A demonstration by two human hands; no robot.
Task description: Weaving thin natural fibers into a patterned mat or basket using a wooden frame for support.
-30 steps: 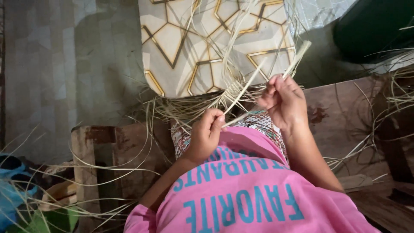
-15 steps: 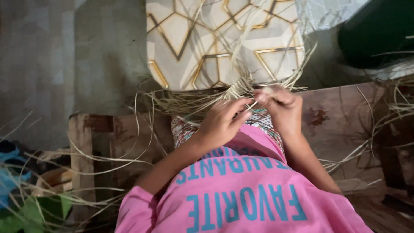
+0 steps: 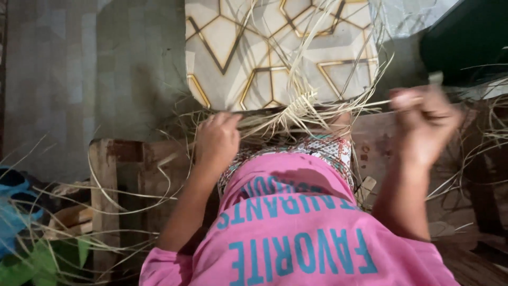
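A patch of woven pale straw [image 3: 299, 108] lies over my lap, with loose strands fanning out in all directions. My left hand [image 3: 217, 140] presses down on the left edge of the weave, fingers curled over the strands. My right hand [image 3: 423, 124] is out to the right, blurred, pinched on one pale straw strip [image 3: 370, 103] stretched taut from the weave. Beneath it is a white tile with gold hexagon lines [image 3: 275, 47]. A pink shirt [image 3: 296, 233] fills the bottom of the view.
A rough wooden bench frame [image 3: 106, 180] runs under me. Loose straw strands [image 3: 69, 212] trail at the left, over blue and green items [image 3: 21, 212]. A dark green object [image 3: 471, 37] sits top right. Grey tiled floor [image 3: 79, 69] lies at the left.
My hands were close together at the weave. The right hand has swung out to the right, drawing a strip taut, while the left hand moved left and lower onto the weave.
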